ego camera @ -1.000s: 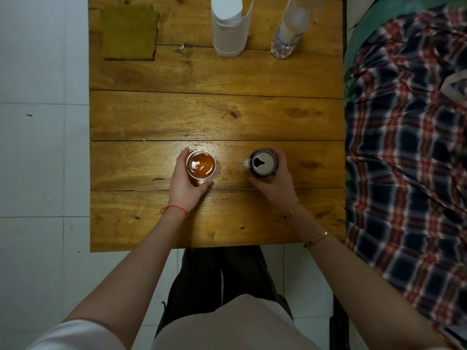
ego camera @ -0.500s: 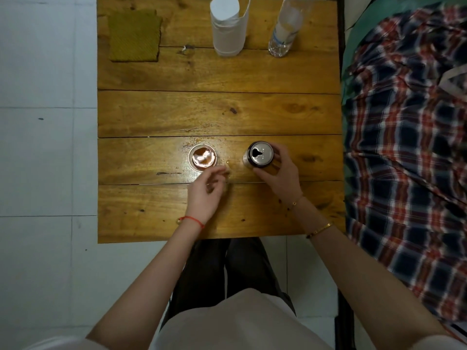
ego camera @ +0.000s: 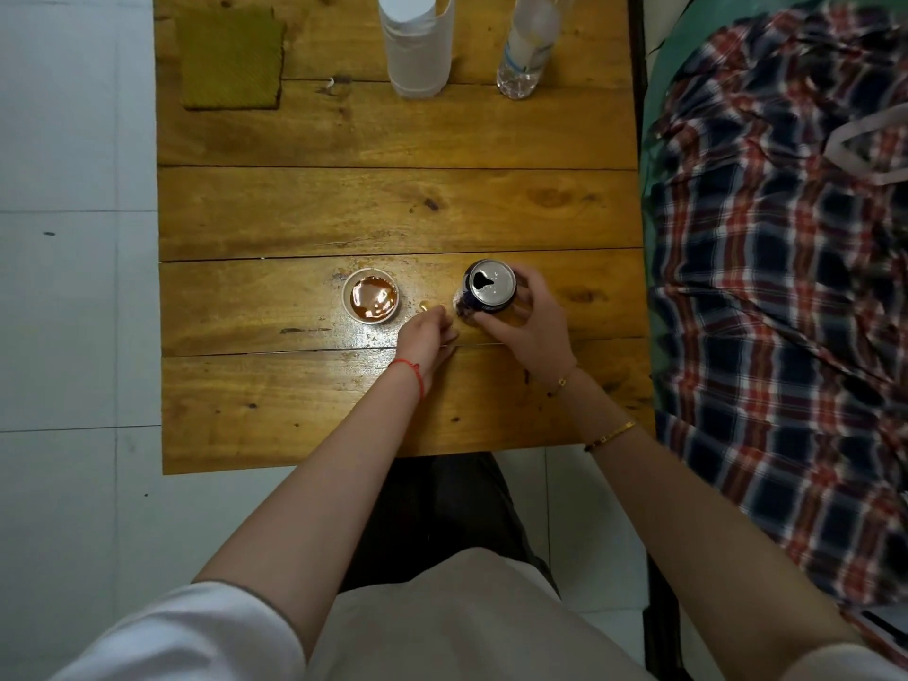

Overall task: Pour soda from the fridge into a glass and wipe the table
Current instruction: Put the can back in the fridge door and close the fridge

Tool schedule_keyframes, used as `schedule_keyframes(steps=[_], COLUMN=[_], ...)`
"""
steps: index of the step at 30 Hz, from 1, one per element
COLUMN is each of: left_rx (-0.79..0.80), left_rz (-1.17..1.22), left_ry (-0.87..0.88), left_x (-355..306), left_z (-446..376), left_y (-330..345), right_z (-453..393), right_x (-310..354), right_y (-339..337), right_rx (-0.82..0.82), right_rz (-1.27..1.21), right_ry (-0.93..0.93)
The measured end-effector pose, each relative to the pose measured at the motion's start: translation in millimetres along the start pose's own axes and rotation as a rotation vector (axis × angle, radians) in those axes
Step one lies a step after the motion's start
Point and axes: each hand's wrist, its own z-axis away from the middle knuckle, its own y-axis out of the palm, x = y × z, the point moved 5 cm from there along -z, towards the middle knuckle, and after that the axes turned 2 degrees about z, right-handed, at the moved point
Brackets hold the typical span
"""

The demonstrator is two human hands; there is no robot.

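Far edge of surface: clear plastic water bottle (ego camera: 526, 46), upright, near right corner. Right of surface: red, navy and white plaid cloth (ego camera: 786, 287) lying over green bedding (ego camera: 688, 36). White tiled floor (ego camera: 73, 287) at left.

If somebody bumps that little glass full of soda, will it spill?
Probably, yes. The glass looks filled nearly to its rim, so even a small push could slop soda out. The table around it looks shiny and maybe wet, so it might slide. It stands alone; no hand steadies it.
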Motion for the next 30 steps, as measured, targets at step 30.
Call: schedule_keyframes(steps=[30], left_rx=[0.002], left_rz=[0.515], left_ry=[0.149], left_x=[-12.7], left_z=[261.5], left_y=[-148.9], right_z=[144.0], right_x=[244.1], right_y=[29.9], right_rx=[0.670], right_rz=[0.091], right_ry=[-0.294])
